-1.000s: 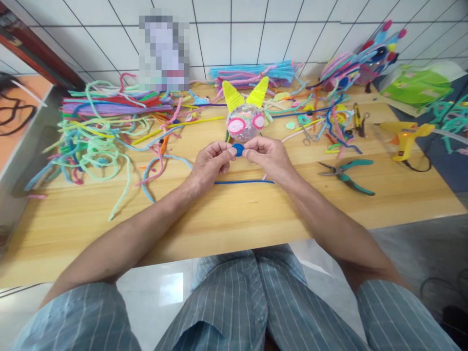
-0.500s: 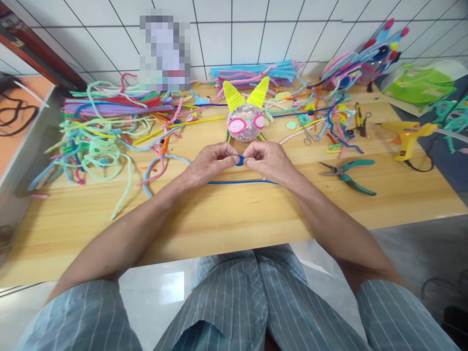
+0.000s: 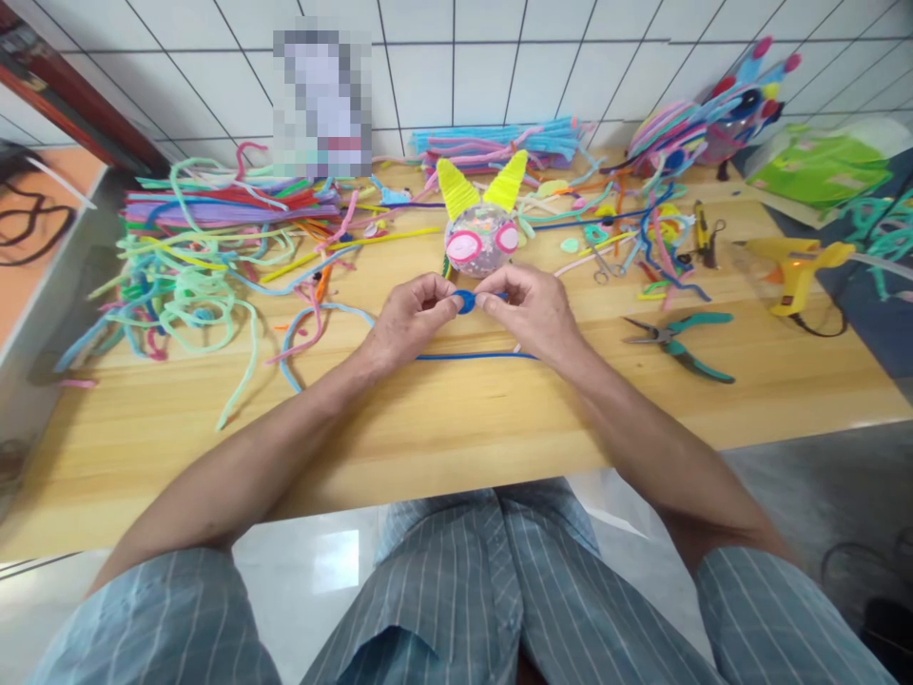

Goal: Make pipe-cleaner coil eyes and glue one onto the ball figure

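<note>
My left hand [image 3: 414, 319] and my right hand [image 3: 532, 309] meet over the wooden table [image 3: 456, 419], both pinching a small blue coil [image 3: 466, 302] of pipe cleaner between thumbs and fingertips. A straight length of blue pipe cleaner [image 3: 475, 356] lies on the table just under my hands. Right behind the coil stands a clear glittery ball figure [image 3: 479, 233] with pink eye rings and two yellow cone ears.
A heap of loose coloured pipe cleaners [image 3: 206, 257] covers the left of the table. Teal-handled pliers [image 3: 677, 342] lie to the right, a yellow glue gun [image 3: 791, 271] further right. Small scissors [image 3: 603, 271] and scraps lie behind. Another colourful figure [image 3: 703, 119] stands at the back right.
My hands dipped slightly toward me and came back, still working the blue coil; the coil shows a little more between the fingertips now.
</note>
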`<state>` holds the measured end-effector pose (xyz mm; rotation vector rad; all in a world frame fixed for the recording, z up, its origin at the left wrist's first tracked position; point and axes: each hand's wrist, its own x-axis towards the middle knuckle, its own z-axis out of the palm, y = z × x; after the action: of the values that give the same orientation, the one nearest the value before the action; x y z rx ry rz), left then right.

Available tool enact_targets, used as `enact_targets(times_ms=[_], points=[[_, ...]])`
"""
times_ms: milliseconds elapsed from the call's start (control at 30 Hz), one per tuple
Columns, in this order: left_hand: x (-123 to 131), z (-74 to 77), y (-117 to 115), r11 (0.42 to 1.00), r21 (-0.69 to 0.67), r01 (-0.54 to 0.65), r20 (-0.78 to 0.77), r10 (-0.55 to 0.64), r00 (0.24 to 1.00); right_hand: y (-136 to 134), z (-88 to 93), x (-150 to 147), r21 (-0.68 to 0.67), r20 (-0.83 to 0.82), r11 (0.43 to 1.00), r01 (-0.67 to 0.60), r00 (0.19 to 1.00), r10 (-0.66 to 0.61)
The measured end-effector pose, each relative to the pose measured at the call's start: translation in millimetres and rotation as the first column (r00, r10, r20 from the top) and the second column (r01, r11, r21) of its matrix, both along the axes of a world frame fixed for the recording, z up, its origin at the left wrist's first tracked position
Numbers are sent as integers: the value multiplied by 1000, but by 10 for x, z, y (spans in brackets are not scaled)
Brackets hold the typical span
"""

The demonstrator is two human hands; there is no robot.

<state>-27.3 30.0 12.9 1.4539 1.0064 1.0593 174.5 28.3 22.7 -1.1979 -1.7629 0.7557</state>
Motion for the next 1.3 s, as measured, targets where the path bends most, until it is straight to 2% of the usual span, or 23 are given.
enact_targets(times_ms=[100,300,500,600,733,800,933,1067,1300], points=[[24,-6,-7,998,-27,-55,55,56,997,-16,-29,-30,-18,-45,1000,-15,999,14],[85,-37,-69,981,-109,-160,125,173,977,-69,-43,-88,37,-28,998,46,999,-45],[94,-70,-83,982,-120,-144,131,159,978,-86,17,-89,-149,-65,989,13,998,-23],[93,-72,-82,982,-112,-149,117,162,980,-80,45,-65,-145,-48,989,15,999,-22],[106,-60,-102,980,-132,-152,98,165,981,-65,45,-39,-64,3,996,55,999,-55],[114,-53,-113,978,-137,-156,95,169,981,-57,37,-39,-88,-1,995,54,999,-54],[128,-49,-130,979,-124,-163,123,178,976,-45,9,-72,-242,-116,970,0,993,-29],[152,-67,-151,978,-132,-164,198,188,962,-35,-44,-121,-367,-316,924,-106,949,-16],[185,-115,-177,968,-202,-147,267,199,943,-43,-119,-170,-438,-461,875,-208,887,-20]])
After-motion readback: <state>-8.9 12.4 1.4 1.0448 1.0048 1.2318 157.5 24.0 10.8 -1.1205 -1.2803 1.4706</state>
